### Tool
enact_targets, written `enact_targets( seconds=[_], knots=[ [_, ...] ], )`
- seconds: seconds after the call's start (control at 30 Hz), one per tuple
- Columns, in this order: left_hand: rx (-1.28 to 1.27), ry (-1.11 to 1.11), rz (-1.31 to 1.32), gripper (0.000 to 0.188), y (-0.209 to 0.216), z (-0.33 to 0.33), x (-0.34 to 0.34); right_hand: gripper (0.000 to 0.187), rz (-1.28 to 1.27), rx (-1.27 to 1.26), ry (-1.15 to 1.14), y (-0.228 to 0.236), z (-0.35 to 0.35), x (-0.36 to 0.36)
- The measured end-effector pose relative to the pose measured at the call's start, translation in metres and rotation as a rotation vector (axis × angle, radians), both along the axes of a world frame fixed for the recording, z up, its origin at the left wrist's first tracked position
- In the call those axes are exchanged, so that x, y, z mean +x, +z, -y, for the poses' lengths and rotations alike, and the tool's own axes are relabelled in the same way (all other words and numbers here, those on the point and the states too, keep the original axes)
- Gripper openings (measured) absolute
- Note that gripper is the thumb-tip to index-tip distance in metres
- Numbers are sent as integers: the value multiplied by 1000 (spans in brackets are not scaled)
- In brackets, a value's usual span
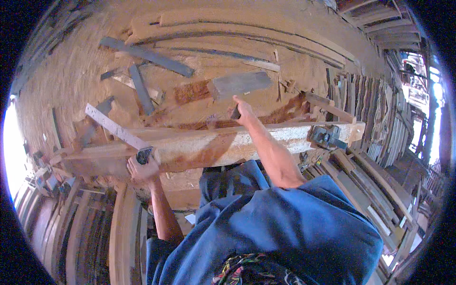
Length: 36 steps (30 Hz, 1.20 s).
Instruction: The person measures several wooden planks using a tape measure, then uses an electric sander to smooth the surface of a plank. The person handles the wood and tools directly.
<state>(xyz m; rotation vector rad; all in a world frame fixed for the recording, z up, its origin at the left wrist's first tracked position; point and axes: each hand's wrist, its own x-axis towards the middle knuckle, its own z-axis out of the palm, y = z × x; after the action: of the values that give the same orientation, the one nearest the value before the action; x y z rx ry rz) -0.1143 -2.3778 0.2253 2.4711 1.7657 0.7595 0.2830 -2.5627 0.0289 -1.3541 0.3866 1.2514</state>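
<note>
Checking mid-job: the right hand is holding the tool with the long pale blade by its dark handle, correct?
Wrong hand: the head view shows the left hand holding the tool with the long pale blade by its dark handle.

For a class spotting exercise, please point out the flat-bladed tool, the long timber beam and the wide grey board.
Flat-bladed tool [117, 127]: head view, middle of its pale blade.
Long timber beam [209, 149]: head view, midway along it.
Wide grey board [241, 85]: head view, centre of its face.
</note>
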Motion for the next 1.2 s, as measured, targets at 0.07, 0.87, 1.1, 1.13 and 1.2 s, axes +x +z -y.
enact_targets(
  seconds=[0.07, 0.87, 1.1, 1.13, 1.2],
  knots=[
    [32, 6, -25, 45, -1, -2, -4, 30, -154, -45, 70, 40, -24, -28],
    [-506, -259, 346, 81, 66, 109, 95, 36, 741, -349, 925, 297, 100, 28],
    [-194, 879, 395, 118, 17, -7, -26, 60, 966, -812, 1320, 249, 193, 4],
    [-247, 940, 472, 124, 13, -13, -31, 62, 1038, -834, 1354, 239, 202, 1],
    [-312, 954, 509, 128, 7, -25, -21, 67, 1181, -855, 1403, 223, 217, -2]
  ],
)
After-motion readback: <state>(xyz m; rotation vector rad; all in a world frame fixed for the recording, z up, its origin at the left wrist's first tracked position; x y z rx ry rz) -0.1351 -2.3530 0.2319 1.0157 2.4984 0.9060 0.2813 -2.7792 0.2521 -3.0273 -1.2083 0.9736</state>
